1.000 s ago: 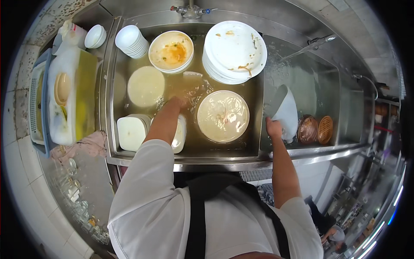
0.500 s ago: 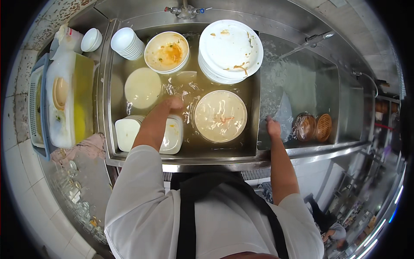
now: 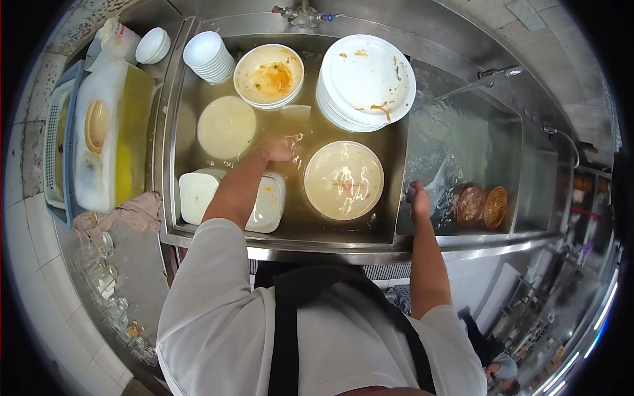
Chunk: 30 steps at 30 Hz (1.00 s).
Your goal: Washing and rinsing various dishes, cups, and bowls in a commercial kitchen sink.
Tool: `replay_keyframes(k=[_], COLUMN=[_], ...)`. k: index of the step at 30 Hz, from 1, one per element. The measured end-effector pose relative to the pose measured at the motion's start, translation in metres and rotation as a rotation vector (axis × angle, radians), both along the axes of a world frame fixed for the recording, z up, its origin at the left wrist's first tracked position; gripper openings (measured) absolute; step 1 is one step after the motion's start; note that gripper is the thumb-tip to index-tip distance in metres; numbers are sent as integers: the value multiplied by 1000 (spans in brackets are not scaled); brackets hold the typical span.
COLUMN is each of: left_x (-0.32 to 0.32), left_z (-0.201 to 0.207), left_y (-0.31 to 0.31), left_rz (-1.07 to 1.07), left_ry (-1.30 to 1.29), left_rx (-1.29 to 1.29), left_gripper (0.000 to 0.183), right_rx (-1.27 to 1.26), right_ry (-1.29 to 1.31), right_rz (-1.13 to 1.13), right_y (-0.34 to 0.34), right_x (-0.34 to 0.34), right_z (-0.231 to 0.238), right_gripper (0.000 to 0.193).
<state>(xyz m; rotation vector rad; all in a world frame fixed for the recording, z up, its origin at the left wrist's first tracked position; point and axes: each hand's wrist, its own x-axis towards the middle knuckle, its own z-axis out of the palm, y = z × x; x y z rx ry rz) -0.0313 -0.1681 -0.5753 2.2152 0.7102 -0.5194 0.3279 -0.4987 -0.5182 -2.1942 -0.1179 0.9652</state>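
My left hand (image 3: 281,150) is dipped in the cloudy water of the left sink, its fingers hidden by water and glare. A pale submerged dish (image 3: 295,117) lies just beyond it. On its right sits a large cream bowl (image 3: 344,179); on its left, a round cream plate (image 3: 226,127). Below my left forearm are square white dishes (image 3: 265,204). In the right sink, my right hand (image 3: 418,198) is closed at the edge of a pale bluish-white flat thing (image 3: 437,185), tilted in the water; its kind is unclear.
White plates with food scraps (image 3: 367,79), soiled bowls (image 3: 269,74) and small white bowls (image 3: 209,57) stand along the back. Two brown round pieces, one a woven-looking basket (image 3: 495,207), lie right. A running tap (image 3: 492,76) reaches over the right sink. A plastic tub (image 3: 99,138) stands left.
The pale flat thing by my right hand has turned and now looks narrower. My left hand has shifted slightly right in the water. The whole view has swung a little.
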Motion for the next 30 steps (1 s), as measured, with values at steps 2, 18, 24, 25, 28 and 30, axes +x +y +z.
replay_keyframes(k=[2,18,24,25,28,30], left_x=[3,-147,-177,-176,-163,-135], left_z=[43,99,88,85,84,86], left_y=[13,62,73,74,78,66], left_rz=[129,1171,1143,1133,1095,1038], left_ry=[55,-256,-246,-243,-212,-201], left_rx=[-148,-626,-409,-412,95,273], left_gripper=[45,43,50,50,65,79], right_rx=[75,307,619,619,581,591], right_ry=[56,-146,203,199,1,-8], right_rz=[-40,-187,-595,-606,-318,-314], right_y=[1,-26,-15,-19,-42,-43], right_x=[1,21,-16,-19,-21,-27], right_z=[0,7,118,125,129,136], right_gripper=[36,24,26,26,30,28])
